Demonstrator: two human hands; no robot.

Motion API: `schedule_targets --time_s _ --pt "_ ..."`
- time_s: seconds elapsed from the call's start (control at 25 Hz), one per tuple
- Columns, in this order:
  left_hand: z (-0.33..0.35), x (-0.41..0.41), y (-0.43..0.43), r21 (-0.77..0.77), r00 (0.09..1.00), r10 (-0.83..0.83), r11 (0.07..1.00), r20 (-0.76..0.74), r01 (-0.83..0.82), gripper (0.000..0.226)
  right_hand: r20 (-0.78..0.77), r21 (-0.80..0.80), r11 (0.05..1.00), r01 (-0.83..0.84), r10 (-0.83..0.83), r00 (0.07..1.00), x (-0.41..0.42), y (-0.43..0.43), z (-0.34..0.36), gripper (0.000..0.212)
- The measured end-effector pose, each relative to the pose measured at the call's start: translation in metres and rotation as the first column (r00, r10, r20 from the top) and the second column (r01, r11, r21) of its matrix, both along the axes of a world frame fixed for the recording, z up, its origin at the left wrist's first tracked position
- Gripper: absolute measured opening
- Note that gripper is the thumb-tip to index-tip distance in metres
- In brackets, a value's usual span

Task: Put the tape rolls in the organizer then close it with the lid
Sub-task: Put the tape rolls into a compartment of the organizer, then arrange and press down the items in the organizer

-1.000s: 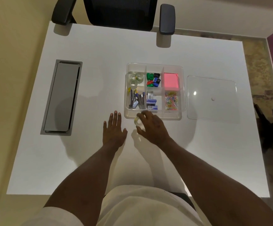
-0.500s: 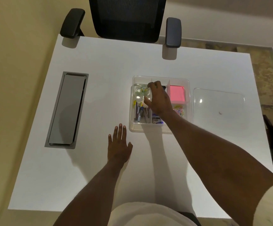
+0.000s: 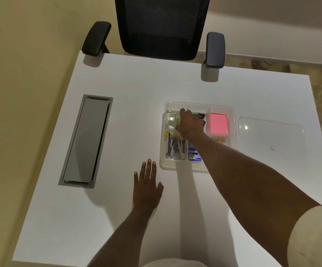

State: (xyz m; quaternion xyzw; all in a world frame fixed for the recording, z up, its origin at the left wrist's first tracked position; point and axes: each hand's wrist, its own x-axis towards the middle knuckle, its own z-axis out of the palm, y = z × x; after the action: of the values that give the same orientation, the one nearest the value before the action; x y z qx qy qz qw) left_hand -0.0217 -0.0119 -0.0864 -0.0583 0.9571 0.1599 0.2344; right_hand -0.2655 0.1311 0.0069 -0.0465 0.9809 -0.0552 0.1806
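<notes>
The right hand (image 3: 190,125) had carried on from the desk edge into the organizer (image 3: 233,112), fingers curled over the far-left compartment — whether they still pinched a roll, I couldn't tell. The tape rolls (image 3: 172,121) sat just left of its fingertips. Right of the wrist: pink sticky notes (image 3: 217,125), then the lid (image 3: 271,135), lying apart. The left hand (image 3: 146,187) lay flat and spread, well below.
</notes>
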Motion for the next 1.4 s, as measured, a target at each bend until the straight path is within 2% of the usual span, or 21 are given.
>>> schedule_targets --time_s 0.4,0.64,0.76,0.88,1.2,1.24,1.4 --pt "0.004 -0.011 -0.011 0.011 0.999 0.009 1.0 0.038 -0.01 0.081 -0.013 -0.021 1.0 -0.016 0.016 1.0 -0.002 -0.004 -0.002 0.047" --pt "0.014 -0.015 -0.011 0.028 0.999 0.02 0.999 0.049 -0.021 0.079 -0.082 -0.054 0.998 -0.015 0.011 0.997 0.009 -0.001 0.008 0.04" --pt "0.023 -0.023 -0.009 0.063 0.996 0.088 0.994 -0.015 -0.087 0.068 -0.1 -0.067 0.998 -0.008 0.001 0.995 0.012 0.007 0.013 0.037" --pt "0.035 -0.047 -0.008 0.067 0.98 0.136 0.99 -0.142 -0.128 0.06 -0.108 -0.087 0.996 -0.006 -0.003 0.994 0.013 0.013 0.015 0.037" --pt "0.062 -0.148 -0.001 0.038 0.916 0.04 0.999 -0.398 -0.027 0.049 -0.196 -0.105 0.992 -0.077 0.055 0.979 0.001 0.021 0.001 0.022" --pt "0.063 -0.159 0.002 0.027 0.911 0.017 1.0 -0.413 -0.006 0.049 -0.201 -0.107 0.989 -0.098 0.075 0.977 -0.003 0.019 -0.001 0.022" --pt "0.057 -0.196 0.013 -0.042 0.946 -0.051 0.998 -0.32 0.04 0.056 -0.194 -0.072 0.977 -0.201 0.184 0.964 -0.014 0.008 -0.008 0.027"
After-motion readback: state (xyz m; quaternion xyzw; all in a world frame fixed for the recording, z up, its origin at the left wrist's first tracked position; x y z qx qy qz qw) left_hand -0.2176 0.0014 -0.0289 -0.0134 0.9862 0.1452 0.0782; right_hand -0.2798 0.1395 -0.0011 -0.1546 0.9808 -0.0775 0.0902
